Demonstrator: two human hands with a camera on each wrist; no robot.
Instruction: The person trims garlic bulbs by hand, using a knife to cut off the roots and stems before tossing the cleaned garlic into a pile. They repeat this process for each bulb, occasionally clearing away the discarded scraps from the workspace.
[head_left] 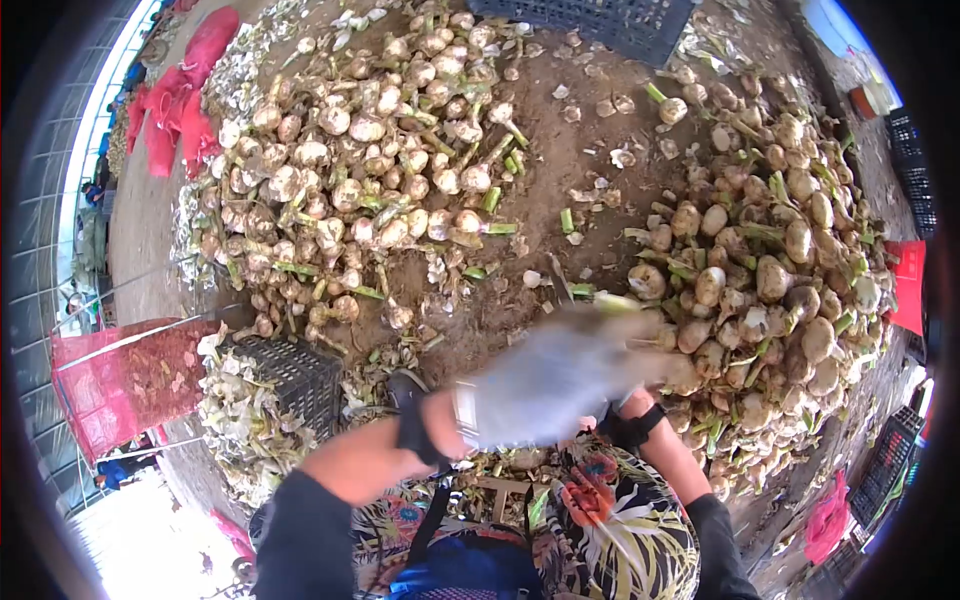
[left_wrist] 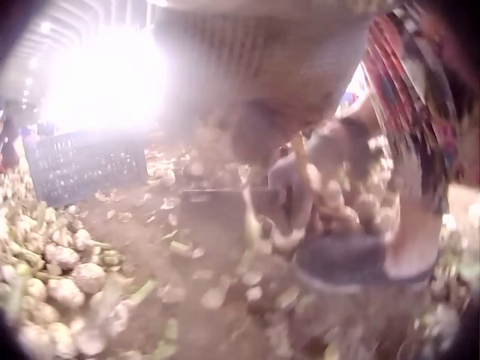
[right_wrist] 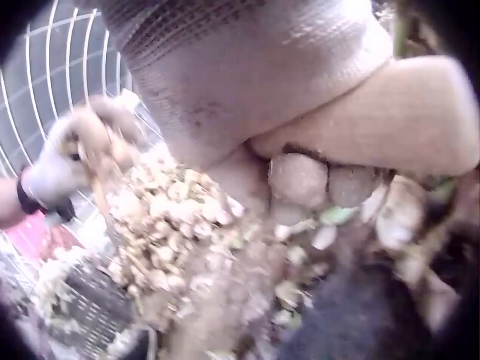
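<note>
Blurred by motion, my gloved left hand (head_left: 560,375) reaches across in front of me beside the right-hand heap of pale bulbs (head_left: 770,280). In the right wrist view the left hand (right_wrist: 71,154) has curled fingers around a brownish bulb, and a thin stalk hangs below. My gloved right hand (right_wrist: 262,67) grips a thick wooden handle (right_wrist: 375,116). The head view shows a narrow dark blade (head_left: 560,280) beyond the hands; the left hand largely covers the right hand there. The left wrist view shows the right hand (left_wrist: 292,184) beside a flat dark blade (left_wrist: 217,217).
Another heap of bulbs with stems (head_left: 370,150) lies at the upper left. A dark crate (head_left: 295,380) stands by peelings at the left, another crate (head_left: 600,25) at the top. Red net bags (head_left: 180,110) lie far left. A shoe (left_wrist: 352,259) rests on the soil.
</note>
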